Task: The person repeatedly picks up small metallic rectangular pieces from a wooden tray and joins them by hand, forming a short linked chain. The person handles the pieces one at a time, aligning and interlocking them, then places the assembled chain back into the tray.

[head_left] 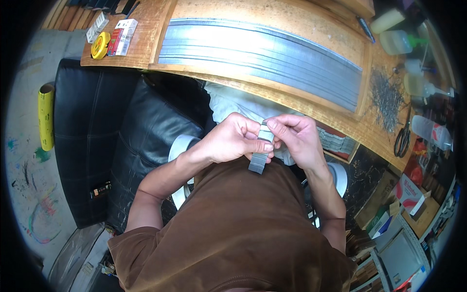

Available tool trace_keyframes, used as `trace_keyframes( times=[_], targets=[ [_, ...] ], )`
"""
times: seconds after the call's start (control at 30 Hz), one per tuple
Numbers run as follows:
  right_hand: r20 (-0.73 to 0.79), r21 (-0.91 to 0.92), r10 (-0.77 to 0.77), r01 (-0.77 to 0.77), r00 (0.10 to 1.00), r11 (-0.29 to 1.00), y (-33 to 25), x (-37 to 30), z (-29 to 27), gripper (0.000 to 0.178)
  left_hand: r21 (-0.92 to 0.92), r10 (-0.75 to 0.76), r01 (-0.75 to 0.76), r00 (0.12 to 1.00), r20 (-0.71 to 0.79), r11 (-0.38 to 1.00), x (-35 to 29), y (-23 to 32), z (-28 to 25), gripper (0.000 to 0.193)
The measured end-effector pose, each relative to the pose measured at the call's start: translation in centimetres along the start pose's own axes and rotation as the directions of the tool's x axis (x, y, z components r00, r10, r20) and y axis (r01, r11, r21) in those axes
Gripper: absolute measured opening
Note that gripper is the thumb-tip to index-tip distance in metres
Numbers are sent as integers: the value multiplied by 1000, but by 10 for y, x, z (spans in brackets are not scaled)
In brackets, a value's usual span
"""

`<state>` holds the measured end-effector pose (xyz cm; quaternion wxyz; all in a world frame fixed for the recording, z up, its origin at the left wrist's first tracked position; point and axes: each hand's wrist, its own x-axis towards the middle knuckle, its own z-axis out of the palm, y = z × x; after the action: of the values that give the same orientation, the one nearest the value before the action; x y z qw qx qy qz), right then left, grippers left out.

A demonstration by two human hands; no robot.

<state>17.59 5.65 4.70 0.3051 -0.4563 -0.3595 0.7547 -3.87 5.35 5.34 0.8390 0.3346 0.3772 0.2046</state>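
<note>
In front of my brown shirt, a narrow grey strip (pixel 257 164) made of short flat segments is held between my two hands. My left hand (pixel 232 140) is closed around its middle, the thumb lying across the front. At the upper end, my right hand (pixel 297 138) pinches the strip between thumb and fingers. The lower end hangs free below the left thumb. What the segments are made of, I cannot tell for sure; they look metallic.
Ahead stands a wooden table (pixel 214 73) with long grey metal strips (pixel 258 46) laid in a recess. Thin metal pieces (pixel 387 100), black scissors (pixel 403 138) and bottles (pixel 395 42) lie to the right. A yellow tape measure (pixel 100 45) sits far left, above a black sofa (pixel 92 131).
</note>
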Motion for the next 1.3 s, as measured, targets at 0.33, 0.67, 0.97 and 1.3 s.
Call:
trace_keyframes(
  times=[0.33, 0.67, 0.97, 1.3],
  targets=[
    [-17, 30, 56, -56, 998, 998, 7, 4, -4, 20, -73, -51, 52, 999, 14, 996, 3, -2, 0, 20],
    [-18, 56, 18, -17, 1000, 998, 15, 6, -6, 18, -66, -18, 17, 1000, -13, 998, 4, -10, 0, 18],
    [-26, 62, 10, -9, 1000, 998, 16, 6, -6, 19, -92, -21, 20, 1000, -10, 996, 3, -8, 1, 18],
    [-33, 39, -1, 3, 999, 999, 15, 6, -5, 19, -114, -27, 24, 999, -24, 993, 3, -11, 1, 18]
  ],
)
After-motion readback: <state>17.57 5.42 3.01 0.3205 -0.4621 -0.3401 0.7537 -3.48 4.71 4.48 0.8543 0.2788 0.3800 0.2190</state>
